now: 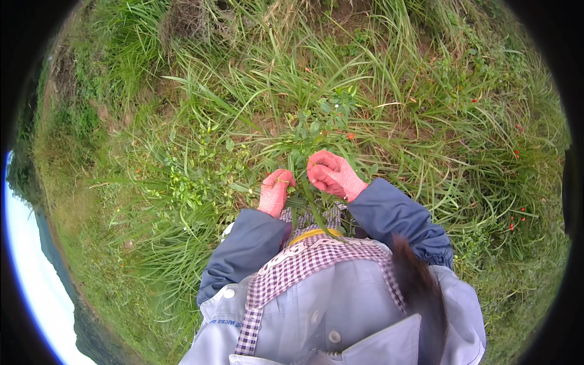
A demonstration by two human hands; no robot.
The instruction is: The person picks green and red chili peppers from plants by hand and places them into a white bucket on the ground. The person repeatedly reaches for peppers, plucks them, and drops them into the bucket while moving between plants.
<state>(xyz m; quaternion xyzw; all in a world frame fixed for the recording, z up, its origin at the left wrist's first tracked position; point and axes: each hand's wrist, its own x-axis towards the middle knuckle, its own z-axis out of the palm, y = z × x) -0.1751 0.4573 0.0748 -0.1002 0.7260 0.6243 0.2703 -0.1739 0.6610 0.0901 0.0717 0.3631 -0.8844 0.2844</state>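
My left hand (276, 191), in a pink-red glove, has its fingers curled together among green stems near my waist. A thin bit of green shows at its fingertips. Close by on the right, my right hand (335, 175), gloved alike, is curled with fingers and thumb drawn in. Whether either hand grips anything is too small to make out. A leafy green plant (315, 127) stands just beyond both hands, with small orange-red fruit (350, 136) beside it. Long grass blades (315, 210) hang between my hands and a checked apron (310, 273).
Tall grass (388, 68) surrounds me, with patches of brown soil. Several small red fruits (516, 154) dot the growth on the right. Another leafy plant (182, 182) grows at the left. A dry brown clump (187, 23) lies at the upper left. Hills and sky show at the left rim.
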